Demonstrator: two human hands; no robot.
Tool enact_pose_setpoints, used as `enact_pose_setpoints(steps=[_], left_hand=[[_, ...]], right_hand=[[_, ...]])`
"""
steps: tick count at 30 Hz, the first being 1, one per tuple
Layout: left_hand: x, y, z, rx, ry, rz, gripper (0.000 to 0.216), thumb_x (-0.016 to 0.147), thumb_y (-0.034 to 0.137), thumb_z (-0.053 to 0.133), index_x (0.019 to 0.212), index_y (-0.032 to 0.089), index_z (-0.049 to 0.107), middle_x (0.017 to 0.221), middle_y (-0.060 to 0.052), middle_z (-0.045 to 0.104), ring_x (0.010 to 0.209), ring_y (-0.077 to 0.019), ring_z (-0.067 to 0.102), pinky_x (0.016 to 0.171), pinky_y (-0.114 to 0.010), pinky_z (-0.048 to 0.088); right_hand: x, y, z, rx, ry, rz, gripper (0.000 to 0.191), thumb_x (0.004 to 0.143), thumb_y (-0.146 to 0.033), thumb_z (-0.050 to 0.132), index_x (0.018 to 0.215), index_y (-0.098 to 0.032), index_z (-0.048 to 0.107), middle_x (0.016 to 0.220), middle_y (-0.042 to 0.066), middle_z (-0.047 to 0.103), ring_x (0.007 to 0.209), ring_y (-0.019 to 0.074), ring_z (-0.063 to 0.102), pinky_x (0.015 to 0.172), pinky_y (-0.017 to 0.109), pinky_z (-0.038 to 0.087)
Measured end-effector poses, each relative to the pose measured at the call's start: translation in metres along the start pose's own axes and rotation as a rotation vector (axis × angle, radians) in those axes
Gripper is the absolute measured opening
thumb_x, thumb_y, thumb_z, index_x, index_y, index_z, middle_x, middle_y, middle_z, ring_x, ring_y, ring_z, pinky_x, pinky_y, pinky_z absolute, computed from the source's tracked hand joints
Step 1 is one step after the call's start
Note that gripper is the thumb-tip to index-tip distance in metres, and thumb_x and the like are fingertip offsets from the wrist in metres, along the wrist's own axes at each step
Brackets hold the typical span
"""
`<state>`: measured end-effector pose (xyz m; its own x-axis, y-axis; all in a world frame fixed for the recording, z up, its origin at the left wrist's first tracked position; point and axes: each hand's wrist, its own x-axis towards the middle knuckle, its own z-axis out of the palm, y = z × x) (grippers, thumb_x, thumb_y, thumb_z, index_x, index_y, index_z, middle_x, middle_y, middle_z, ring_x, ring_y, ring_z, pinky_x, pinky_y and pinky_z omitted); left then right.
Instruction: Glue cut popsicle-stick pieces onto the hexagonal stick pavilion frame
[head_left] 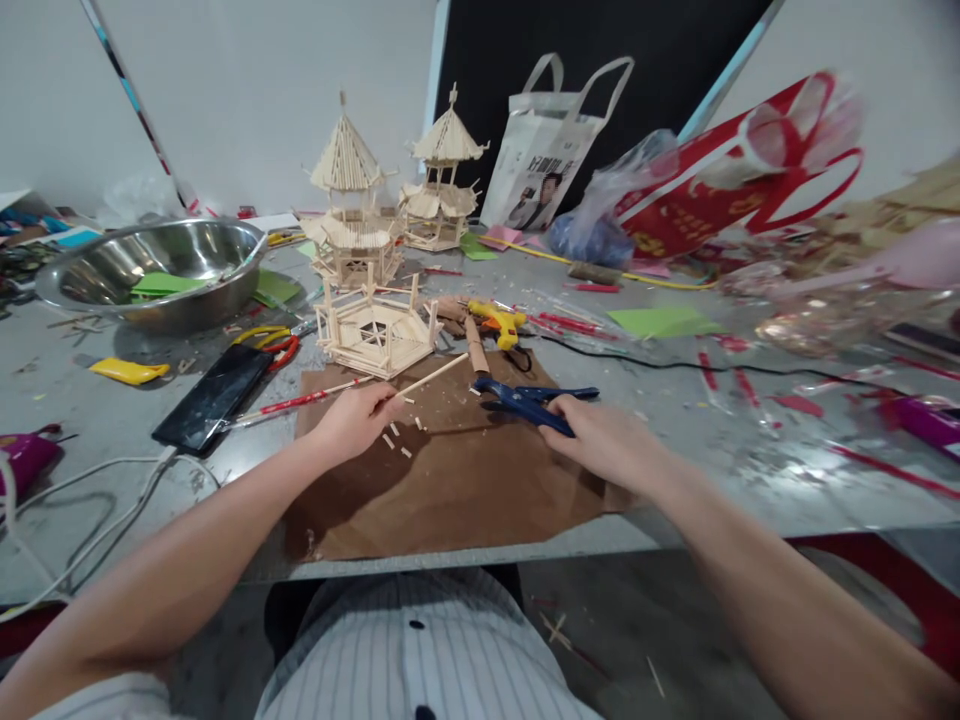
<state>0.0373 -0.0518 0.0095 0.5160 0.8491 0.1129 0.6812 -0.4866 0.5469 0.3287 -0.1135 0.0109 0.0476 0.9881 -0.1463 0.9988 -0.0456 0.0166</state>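
Note:
My left hand (355, 418) is closed on a thin wooden stick (435, 376) that points up and right, towards the jaws of the blue cutters (525, 398). My right hand (600, 440) grips the cutters' handles. Both hands hover over a brown cardboard sheet (450, 480) strewn with several short cut stick pieces (397, 438). Just behind the stick stands a hexagonal wooden stick frame (375, 330). Two finished stick pagoda models (352, 205) (442, 185) rise farther back.
A steel bowl (161, 265) with green paper sits at the left, a black phone (214, 398) with a cable beside it. A yellow glue gun (499, 322) lies behind the cardboard. Bags (551, 150) and plastic wrapping crowd the right and back.

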Motion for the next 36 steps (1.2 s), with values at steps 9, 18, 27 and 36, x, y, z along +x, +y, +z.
enact_pose_setpoints(steps=[9, 18, 27, 36], left_hand=[[-0.006, 0.01, -0.001, -0.219, 0.089, 0.078, 0.039, 0.087, 0.043, 0.035, 0.085, 0.013, 0.059, 0.059, 0.004, 0.043, 0.055, -0.0084, 0.039, 0.053, -0.02, 0.029], [-0.012, 0.019, -0.003, -0.279, -0.011, 0.087, 0.043, 0.085, 0.047, 0.037, 0.08, 0.011, 0.06, 0.056, 0.003, 0.045, 0.052, -0.0081, 0.04, 0.049, -0.019, 0.028], [-0.014, 0.024, 0.009, -0.176, -0.036, 0.163, 0.035, 0.089, 0.041, 0.033, 0.077, 0.016, 0.054, 0.062, 0.001, 0.051, 0.053, -0.0095, 0.046, 0.053, -0.02, 0.032], [-0.008, 0.017, 0.003, -0.289, 0.078, -0.033, 0.039, 0.089, 0.044, 0.028, 0.079, 0.016, 0.052, 0.057, 0.002, 0.045, 0.058, -0.0104, 0.043, 0.055, -0.021, 0.035]], right_hand=[[-0.032, -0.009, -0.045, 0.739, 0.227, -0.107, 0.033, 0.075, -0.045, 0.051, 0.096, -0.02, 0.056, 0.073, 0.003, 0.061, 0.054, 0.0125, 0.051, 0.049, 0.025, 0.037], [0.011, -0.086, -0.035, 1.752, -0.085, -0.229, 0.028, 0.059, -0.035, 0.069, 0.076, -0.017, 0.056, 0.042, -0.009, 0.039, 0.032, 0.0035, 0.031, 0.032, 0.018, 0.021], [0.014, -0.105, -0.013, 1.933, -0.389, -0.462, 0.032, 0.058, -0.025, 0.054, 0.089, -0.022, 0.061, 0.09, 0.005, 0.066, 0.087, 0.0197, 0.06, 0.07, 0.031, 0.048], [0.012, -0.054, -0.028, 1.421, -0.113, -0.093, 0.035, 0.068, -0.035, 0.052, 0.097, -0.015, 0.052, 0.086, 0.008, 0.064, 0.077, 0.0211, 0.063, 0.074, 0.034, 0.049]])
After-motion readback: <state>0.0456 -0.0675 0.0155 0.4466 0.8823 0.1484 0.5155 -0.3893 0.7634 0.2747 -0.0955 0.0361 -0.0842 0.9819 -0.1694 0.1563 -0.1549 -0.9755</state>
